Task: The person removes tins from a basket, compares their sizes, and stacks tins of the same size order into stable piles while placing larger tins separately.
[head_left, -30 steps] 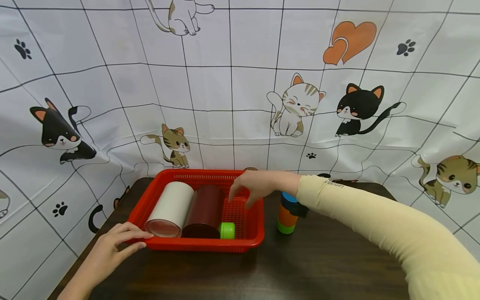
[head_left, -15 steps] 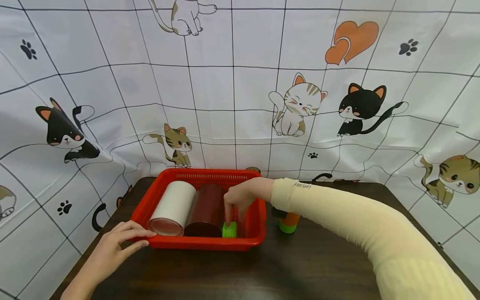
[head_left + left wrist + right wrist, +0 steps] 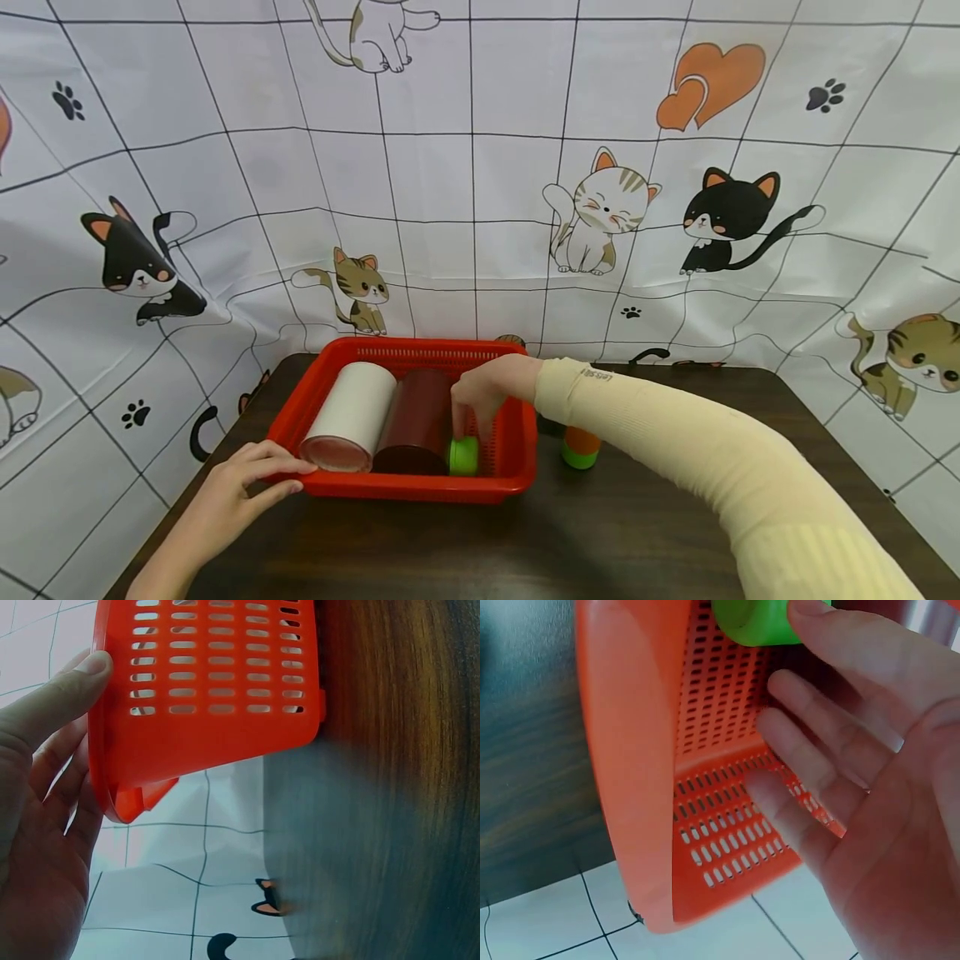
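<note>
From here the right grip (image 3: 486, 390) reaches down inside the red plastic basket (image 3: 405, 488), thumb touching a small green cylinder (image 3: 463, 458) right beneath it, the other visible fingers spread; I can't tell whether it pinches the piece. The left grip (image 3: 242, 490), narrow, pinches the basket's corner rim. Between the two grips lie a maroon cylinder (image 3: 417, 421) and a white cylinder (image 3: 352, 408).
</note>
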`<state>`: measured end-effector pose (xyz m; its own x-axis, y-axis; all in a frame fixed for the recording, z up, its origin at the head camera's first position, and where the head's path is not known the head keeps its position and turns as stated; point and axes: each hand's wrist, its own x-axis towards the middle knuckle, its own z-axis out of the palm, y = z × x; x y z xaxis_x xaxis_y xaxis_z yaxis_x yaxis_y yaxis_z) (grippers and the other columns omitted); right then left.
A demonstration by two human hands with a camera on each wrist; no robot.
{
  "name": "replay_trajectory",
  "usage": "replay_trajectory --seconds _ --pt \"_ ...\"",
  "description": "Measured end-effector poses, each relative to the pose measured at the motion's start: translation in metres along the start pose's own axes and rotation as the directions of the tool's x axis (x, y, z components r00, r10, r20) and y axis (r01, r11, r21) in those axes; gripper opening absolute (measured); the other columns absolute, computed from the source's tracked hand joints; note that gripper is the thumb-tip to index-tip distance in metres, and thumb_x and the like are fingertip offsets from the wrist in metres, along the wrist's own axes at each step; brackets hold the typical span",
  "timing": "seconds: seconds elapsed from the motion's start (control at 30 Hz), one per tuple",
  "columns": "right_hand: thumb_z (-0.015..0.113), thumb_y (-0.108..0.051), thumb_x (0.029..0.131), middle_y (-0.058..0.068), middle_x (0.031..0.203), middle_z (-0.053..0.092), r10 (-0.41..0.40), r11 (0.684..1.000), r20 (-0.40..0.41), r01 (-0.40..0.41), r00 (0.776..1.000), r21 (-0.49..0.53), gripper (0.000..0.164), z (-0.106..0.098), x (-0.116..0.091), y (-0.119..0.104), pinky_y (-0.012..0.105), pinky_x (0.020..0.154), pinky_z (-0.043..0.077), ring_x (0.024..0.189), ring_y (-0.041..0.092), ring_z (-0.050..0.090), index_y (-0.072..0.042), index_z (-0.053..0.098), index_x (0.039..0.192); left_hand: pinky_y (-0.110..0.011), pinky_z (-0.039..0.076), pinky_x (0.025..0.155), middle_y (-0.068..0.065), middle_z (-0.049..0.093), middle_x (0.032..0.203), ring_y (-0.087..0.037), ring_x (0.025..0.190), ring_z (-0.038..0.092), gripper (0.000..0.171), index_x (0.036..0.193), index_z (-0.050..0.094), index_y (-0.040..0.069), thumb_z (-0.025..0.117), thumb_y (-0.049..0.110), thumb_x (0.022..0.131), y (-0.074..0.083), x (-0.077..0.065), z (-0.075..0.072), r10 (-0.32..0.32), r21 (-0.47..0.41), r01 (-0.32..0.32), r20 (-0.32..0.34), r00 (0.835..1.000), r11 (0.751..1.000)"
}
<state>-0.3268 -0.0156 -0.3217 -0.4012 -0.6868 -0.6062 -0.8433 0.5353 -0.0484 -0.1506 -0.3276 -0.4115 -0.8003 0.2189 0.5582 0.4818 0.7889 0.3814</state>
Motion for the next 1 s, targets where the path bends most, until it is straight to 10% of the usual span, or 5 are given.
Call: replay_trajectory --seconds 0.5,0.77,1.0 --pt "0.079 -0.040 0.083 -0.006 0.118 0.069 0.098 0.995 0.050 -0.097 0.994 -0.016 0.044 -0.001 0.024 0.001 0.030 0.097 0.051 0.103 0.011 0.057 -0.020 0.072 0.122 -0.010 0.045 0.074 0.016 0.064 0.093 0.006 0.090 0.047 0.042 0.100 0.076 0.032 0.085 0.005 0.069 0.000 0.000 0.000 -0.005 -0.017 0.005 -0.003 1.000 1.000" --pt "0.078 -0.038 0.084 -0.012 0.077 0.054 0.103 0.994 0.087 -0.098 0.991 -0.057 0.021 0.002 0.032 -0.002 0.023 0.071 0.042 0.079 0.008 0.048 -0.018 0.072 0.088 -0.007 0.042 0.074 0.016 0.064 0.093 0.007 0.090 0.048 0.045 0.100 0.077 0.029 0.085 0.001 0.067 0.002 0.001 -0.001 0.029 -0.030 -0.030 -0.022 0.999 0.999" --pt "0.081 -0.023 0.082 -0.013 0.084 0.060 0.110 0.994 0.111 -0.112 0.988 0.006 0.013 0.001 0.035 0.002 0.028 0.078 0.050 0.085 0.009 0.052 -0.023 0.076 0.095 -0.008 0.042 0.074 0.016 0.064 0.093 0.006 0.089 0.048 0.043 0.100 0.077 0.027 0.085 0.001 0.067 0.001 0.000 -0.001 0.030 -0.024 -0.031 -0.026 0.999 0.999"
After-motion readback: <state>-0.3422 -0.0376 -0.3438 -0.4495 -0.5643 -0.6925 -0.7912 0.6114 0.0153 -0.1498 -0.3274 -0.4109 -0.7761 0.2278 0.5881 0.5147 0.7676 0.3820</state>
